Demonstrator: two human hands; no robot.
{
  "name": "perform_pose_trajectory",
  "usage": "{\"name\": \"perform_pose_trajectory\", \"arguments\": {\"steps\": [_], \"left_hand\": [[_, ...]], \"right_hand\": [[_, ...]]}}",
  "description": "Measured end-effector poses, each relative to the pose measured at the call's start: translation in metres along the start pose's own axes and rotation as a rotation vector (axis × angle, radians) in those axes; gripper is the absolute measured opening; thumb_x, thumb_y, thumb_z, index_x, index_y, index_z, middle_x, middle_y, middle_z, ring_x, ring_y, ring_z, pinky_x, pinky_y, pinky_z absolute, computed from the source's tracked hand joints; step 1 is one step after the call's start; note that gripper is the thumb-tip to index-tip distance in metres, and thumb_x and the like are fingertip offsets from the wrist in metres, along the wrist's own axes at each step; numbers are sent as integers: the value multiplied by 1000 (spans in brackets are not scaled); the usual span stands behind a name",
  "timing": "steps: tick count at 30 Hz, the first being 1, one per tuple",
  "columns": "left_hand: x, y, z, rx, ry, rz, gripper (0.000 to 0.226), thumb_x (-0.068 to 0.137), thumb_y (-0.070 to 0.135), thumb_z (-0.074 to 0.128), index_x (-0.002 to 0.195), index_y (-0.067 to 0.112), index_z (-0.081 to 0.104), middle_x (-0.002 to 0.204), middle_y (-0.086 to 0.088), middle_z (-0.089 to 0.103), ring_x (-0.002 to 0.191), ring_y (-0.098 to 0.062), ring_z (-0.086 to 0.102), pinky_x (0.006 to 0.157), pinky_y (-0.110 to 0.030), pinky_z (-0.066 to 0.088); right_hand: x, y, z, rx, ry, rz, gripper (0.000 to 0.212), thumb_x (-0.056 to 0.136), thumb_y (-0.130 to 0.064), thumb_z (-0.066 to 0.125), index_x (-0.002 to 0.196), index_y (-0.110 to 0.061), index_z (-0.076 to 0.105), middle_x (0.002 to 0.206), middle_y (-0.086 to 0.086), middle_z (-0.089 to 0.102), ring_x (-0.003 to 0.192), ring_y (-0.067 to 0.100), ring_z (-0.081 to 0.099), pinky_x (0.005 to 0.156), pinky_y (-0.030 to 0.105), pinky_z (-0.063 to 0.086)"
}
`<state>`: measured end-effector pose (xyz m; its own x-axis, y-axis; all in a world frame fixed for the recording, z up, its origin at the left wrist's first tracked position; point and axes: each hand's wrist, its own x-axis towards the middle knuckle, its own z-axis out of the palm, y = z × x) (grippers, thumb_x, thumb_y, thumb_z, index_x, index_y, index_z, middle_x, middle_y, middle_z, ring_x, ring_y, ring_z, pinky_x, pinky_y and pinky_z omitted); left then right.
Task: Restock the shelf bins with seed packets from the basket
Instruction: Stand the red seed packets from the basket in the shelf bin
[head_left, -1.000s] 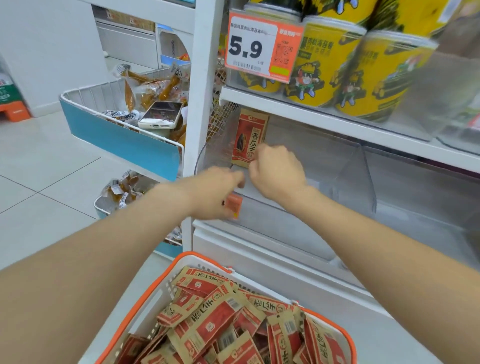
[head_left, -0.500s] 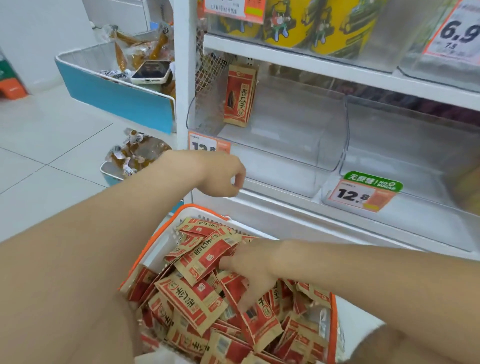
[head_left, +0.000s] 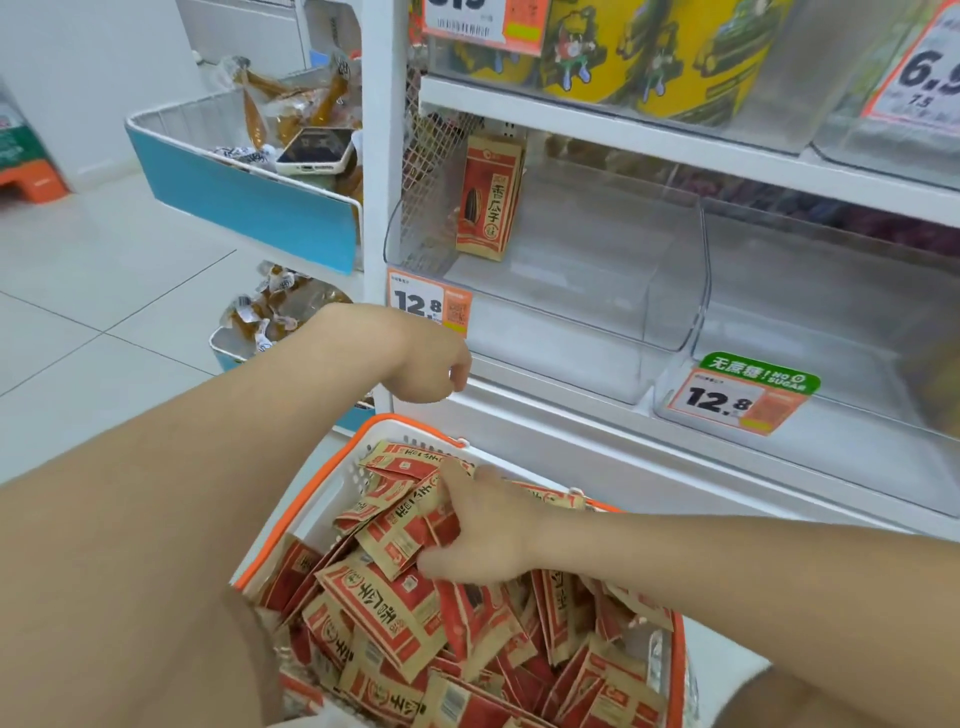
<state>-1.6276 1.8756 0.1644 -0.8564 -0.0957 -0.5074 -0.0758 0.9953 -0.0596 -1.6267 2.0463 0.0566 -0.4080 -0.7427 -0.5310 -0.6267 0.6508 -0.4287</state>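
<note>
At far left a wire bin (head_left: 244, 202) with a flat blue front panel held crinkly clear bags of brown snacks, and a phone (head_left: 316, 150) lay face up on top of them. Below it a lower bin (head_left: 228, 345) held more of the same glossy bags.

The left hand (head_left: 431, 366) hung in front of the shelf edge, its fingers loosely curled round nothing, just under an orange-and-white price tag (head_left: 428, 307).

Behind that tag sat a clear plastic bin (head_left: 571, 358) with rounded corners. It held a single packet (head_left: 491, 197), a flat brown-paper rectangle printed in red, standing upright against the back left.

Lower down, a white plastic basket (head_left: 324, 501) with an orange rim was heaped with seed packets (head_left: 384, 608) of the same kind (all lying at odd angles, some creased). The right hand (head_left: 488, 530) was down among them near the far end of the basket, thumb and curled fingers gripping a small bunch.

To the right a second clear bin (head_left: 857, 426) carried a green-topped tag (head_left: 743, 397); whether anything lay inside could not be told. On the shelf above stood round yellow tubs (head_left: 587, 52).
</note>
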Motion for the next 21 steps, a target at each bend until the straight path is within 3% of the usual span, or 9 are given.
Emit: {"name": "perform_pose_trajectory", "arguments": {"steps": [2,5,7,9,11,13,16,19,21], "left_hand": [[-1,-7,-5,-65,6,0,44,107,14,42,144,34,56,152,4,50,132,-21,53,104,-35,44],[0,-19,-11,-145,86,-14,50,100,2,45,138,30,58,127,1,61,91,-11,58,78,-28,48],[3,-28,-16,-227,182,-15,51,96,-2,44,136,27,59,127,-2,64,78,-8,56,68,-26,48],[4,-38,-21,-301,318,-55,52,95,-3,44,138,23,57,128,-7,64,92,-18,62,71,-27,52],[6,-48,-25,-344,450,-88,54,93,-1,45,139,23,54,127,-11,66,110,-30,64,89,-41,57],[8,-54,-28,-362,532,-106,53,90,0,46,134,27,55,120,-11,65,110,-35,64,92,-48,57],[11,-57,-31,-335,585,-122,43,92,4,47,123,31,61,111,-8,63,99,-36,64,84,-46,57],[17,-54,-31,-282,602,-105,25,95,7,47,105,23,62,96,-3,59,88,-33,60,74,-41,55],[21,-54,-32,-239,624,-109,15,96,10,48,92,20,58,90,-3,57,86,-32,57,72,-41,54]], "right_hand": [[4,-9,-16,210,101,-13,53,83,-58,59,124,-33,37,118,2,51,101,22,61,79,38,53],[13,-18,-54,578,352,-30,35,86,-44,50,119,-33,46,93,-3,59,81,19,59,71,36,46],[13,-27,-80,856,471,-43,45,75,-43,47,117,-29,55,80,0,59,74,26,60,73,50,55],[14,-32,-102,1130,488,-111,55,67,-42,48,113,-15,57,87,12,60,75,37,63,81,72,56],[13,-35,-126,1333,509,-201,45,71,-38,49,106,-10,57,94,19,61,84,40,62,92,76,51],[13,-35,-149,1478,543,-260,36,84,-36,48,106,-9,56,99,22,63,91,40,63,97,68,53],[23,-30,-182,1538,580,-251,32,103,-36,43,110,-8,55,103,25,62,93,38,64,85,48,59],[47,-19,-204,1504,696,-177,36,97,-38,63,115,-7,57,94,14,66,88,28,66,73,41,59],[63,-11,-211,1487,797,-94,58,87,-42,79,127,-9,53,100,9,70,87,22,71,63,35,58]]}}
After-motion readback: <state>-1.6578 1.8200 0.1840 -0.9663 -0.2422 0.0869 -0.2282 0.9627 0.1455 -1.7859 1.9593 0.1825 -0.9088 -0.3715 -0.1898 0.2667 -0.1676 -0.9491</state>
